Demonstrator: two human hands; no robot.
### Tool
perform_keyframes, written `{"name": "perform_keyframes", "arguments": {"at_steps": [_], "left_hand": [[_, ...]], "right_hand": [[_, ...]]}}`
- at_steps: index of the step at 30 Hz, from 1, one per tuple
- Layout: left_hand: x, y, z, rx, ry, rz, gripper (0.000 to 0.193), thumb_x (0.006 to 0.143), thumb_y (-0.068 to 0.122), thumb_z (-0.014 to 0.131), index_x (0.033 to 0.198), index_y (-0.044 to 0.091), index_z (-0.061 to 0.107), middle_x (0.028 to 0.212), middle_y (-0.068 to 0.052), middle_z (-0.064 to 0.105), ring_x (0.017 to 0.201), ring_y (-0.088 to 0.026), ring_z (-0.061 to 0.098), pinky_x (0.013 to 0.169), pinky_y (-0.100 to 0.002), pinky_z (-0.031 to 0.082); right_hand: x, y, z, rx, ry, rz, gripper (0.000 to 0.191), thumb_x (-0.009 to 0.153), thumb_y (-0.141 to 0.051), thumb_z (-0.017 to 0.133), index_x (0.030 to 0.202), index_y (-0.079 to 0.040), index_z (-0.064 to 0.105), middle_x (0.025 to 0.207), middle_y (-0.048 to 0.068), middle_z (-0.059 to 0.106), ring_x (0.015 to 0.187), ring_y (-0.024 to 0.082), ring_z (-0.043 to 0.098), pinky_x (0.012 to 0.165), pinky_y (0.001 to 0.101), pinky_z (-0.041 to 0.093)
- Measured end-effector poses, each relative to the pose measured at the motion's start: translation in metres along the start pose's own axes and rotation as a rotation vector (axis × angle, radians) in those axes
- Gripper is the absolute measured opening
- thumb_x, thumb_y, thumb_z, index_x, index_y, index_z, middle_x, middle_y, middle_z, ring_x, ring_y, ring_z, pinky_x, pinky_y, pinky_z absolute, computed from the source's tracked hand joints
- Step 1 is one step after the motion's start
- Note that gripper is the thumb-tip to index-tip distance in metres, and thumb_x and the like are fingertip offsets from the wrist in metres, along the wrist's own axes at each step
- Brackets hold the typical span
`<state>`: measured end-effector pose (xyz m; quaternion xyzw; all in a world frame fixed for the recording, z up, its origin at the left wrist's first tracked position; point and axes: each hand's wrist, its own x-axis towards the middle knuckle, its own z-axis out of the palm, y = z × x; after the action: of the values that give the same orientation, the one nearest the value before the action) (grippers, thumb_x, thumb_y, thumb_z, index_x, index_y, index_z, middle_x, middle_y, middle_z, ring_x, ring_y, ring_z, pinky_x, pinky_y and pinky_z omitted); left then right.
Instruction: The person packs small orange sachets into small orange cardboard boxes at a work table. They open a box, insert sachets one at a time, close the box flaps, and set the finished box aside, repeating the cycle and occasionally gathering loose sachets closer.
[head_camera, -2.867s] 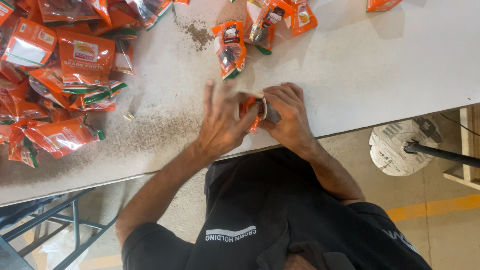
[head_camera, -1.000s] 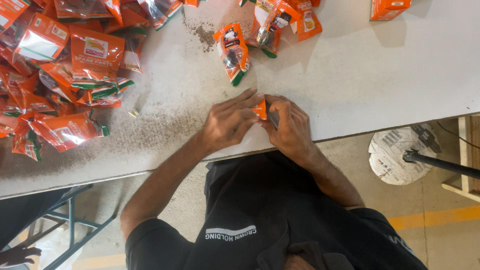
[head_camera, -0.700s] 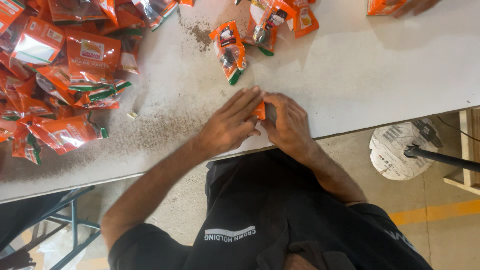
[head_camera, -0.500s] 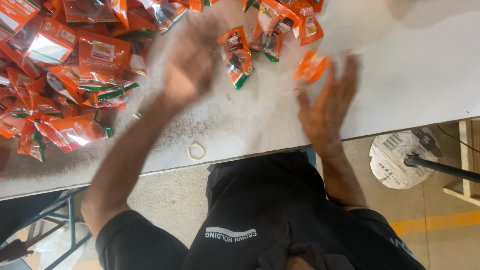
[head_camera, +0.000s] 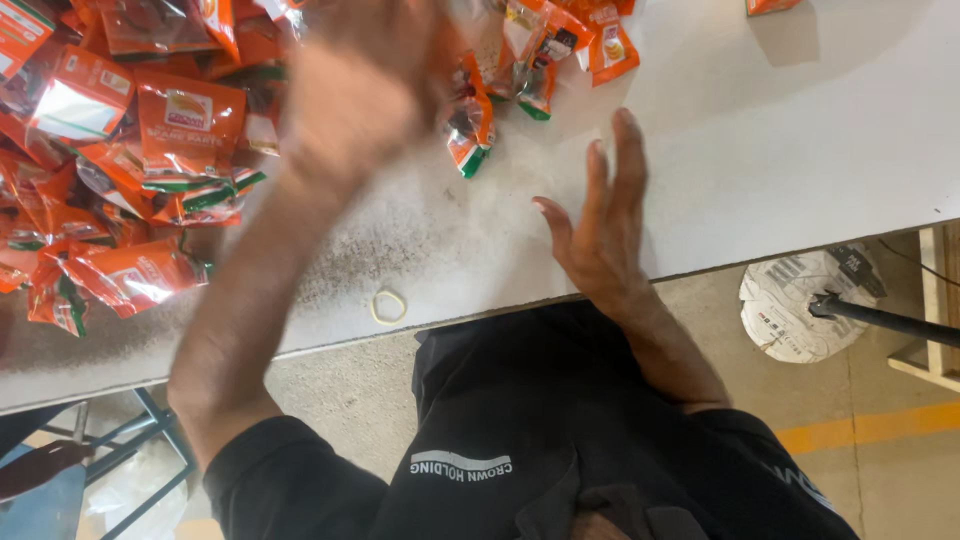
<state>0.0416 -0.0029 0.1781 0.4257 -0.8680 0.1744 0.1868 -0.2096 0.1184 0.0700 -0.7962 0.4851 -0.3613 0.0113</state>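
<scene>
My left hand (head_camera: 350, 95) is a blur over the white table (head_camera: 760, 150), up by a small orange packet (head_camera: 468, 125) at the top centre. Whether it holds anything is hidden by the blur. My right hand (head_camera: 600, 225) hovers near the table's front edge, fingers spread, palm empty. A pale rubber band (head_camera: 388, 305) lies on the table between my two arms. A heap of orange and green packets (head_camera: 130, 170) covers the table's left part.
More orange packets (head_camera: 560, 45) lie at the top centre, and one (head_camera: 772, 6) at the top right edge. Dark grit is scattered on the table. On the floor at right are a round paper-wrapped base (head_camera: 800, 305) with a black pole (head_camera: 890, 318) and a yellow line.
Both hands were pressed together on a small orange packet at the table's edge. They have parted, the packet left them, the left hand swung up towards the packets, and a rubber band now shows.
</scene>
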Motion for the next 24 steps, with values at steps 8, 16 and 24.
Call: {"name": "perform_keyframes", "arguments": {"at_steps": [8, 16, 24], "left_hand": [[-0.101, 0.06, 0.068, -0.604, 0.019, 0.061, 0.064, 0.087, 0.012, 0.078, 0.145, 0.003, 0.051, 0.141, -0.019, 0.059, 0.124, -0.034, 0.064, 0.104, -0.045, 0.058], [-0.053, 0.027, 0.076, -0.196, -0.192, 0.147, 0.037, 0.103, 0.006, 0.075, 0.136, 0.001, 0.06, 0.14, -0.014, 0.061, 0.126, -0.032, 0.061, 0.101, -0.039, 0.058], [-0.107, 0.083, 0.041, -0.801, 0.423, 0.01, 0.037, 0.09, 0.006, 0.083, 0.116, -0.003, 0.058, 0.119, -0.026, 0.065, 0.105, -0.037, 0.07, 0.08, -0.042, 0.062]], "right_hand": [[-0.005, 0.006, 0.003, 0.236, -0.098, 0.204, 0.072, 0.103, -0.012, 0.074, 0.156, 0.0, 0.027, 0.149, 0.022, 0.057, 0.136, 0.04, 0.059, 0.117, 0.0483, 0.047], [-0.016, -0.004, 0.003, 0.307, -0.152, 0.162, 0.064, 0.094, -0.01, 0.079, 0.145, -0.001, 0.042, 0.141, 0.019, 0.061, 0.131, 0.047, 0.057, 0.114, 0.0542, 0.046], [-0.01, -0.008, -0.005, 0.473, -0.16, 0.306, 0.064, 0.09, -0.006, 0.083, 0.144, -0.002, 0.05, 0.132, 0.016, 0.065, 0.121, 0.036, 0.068, 0.099, 0.0419, 0.057]]}}
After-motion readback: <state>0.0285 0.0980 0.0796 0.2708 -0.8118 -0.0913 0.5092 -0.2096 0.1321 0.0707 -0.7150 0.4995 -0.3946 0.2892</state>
